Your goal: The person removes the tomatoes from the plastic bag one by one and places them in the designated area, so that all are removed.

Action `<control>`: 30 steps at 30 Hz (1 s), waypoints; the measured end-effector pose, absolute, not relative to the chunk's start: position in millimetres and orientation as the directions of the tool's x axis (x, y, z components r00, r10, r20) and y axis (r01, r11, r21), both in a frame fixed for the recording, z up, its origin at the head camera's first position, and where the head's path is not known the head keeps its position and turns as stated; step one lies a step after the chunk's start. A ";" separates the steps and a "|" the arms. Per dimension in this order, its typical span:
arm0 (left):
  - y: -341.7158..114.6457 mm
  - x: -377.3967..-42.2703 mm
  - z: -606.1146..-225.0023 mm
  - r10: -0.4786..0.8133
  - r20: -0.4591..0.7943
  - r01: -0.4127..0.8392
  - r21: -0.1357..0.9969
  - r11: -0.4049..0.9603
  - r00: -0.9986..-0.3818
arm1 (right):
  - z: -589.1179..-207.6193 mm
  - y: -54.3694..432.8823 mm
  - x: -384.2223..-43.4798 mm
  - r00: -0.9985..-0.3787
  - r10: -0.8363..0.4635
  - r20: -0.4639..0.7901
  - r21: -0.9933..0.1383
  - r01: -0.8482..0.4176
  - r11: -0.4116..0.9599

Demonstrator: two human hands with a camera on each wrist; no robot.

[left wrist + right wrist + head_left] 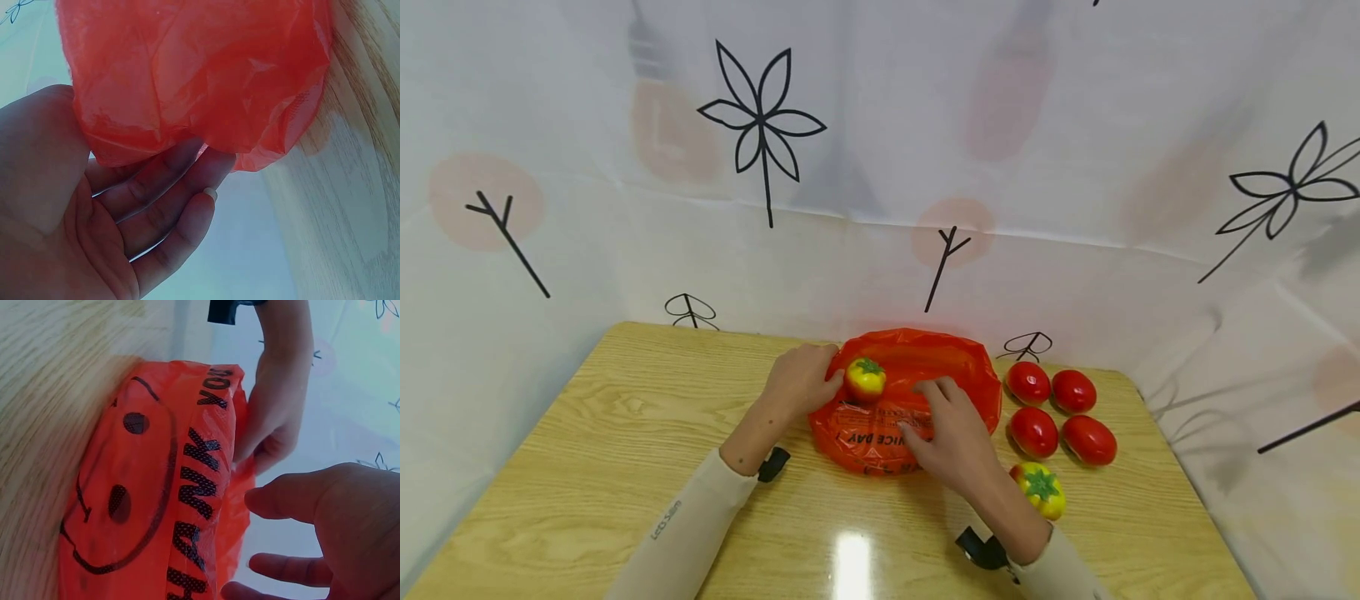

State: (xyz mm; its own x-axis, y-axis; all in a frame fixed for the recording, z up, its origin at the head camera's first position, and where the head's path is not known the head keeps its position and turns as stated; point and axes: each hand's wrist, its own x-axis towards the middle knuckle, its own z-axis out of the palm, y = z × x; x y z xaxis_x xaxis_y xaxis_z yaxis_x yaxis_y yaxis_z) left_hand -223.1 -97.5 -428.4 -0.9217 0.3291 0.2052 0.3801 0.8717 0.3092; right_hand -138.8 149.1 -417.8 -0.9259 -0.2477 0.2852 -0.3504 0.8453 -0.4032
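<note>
A red plastic bag [925, 358] with black print stands open on the wooden table. My left hand [801, 379] holds its left rim; in the left wrist view the fingers [169, 231] curve against the film of the bag. Inside the bag, by that hand, lies a yellow-red fruit with a green leafy top [867, 380]. Over the bag's right half hovers my right hand [951, 429], its fingers spread and loosely bent with nothing between them. The right wrist view shows the bag's printed front [144, 487] beside the thumb and fingertips [262, 559].
Several glossy red fruits [1033, 432] sit to the right of the bag. A second yellow-red fruit with a green top [1043, 490] lies nearer, beside my right forearm. Behind the table [647, 400] hangs a white cloth [880, 150] with line-drawn flowers.
</note>
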 end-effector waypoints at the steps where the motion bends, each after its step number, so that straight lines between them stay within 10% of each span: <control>1: -97.7 -223.3 -428.7 0.329 0.207 0.381 0.308 0.872 -0.921 | -417.7 148.0 -139.8 -0.926 -0.249 0.283 -0.404 -0.351 0.845; 30: -98.9 -223.3 -429.4 0.330 0.210 0.383 0.315 0.868 -0.920 | -424.9 122.6 -165.2 -0.930 -0.276 0.242 -0.448 -0.359 0.819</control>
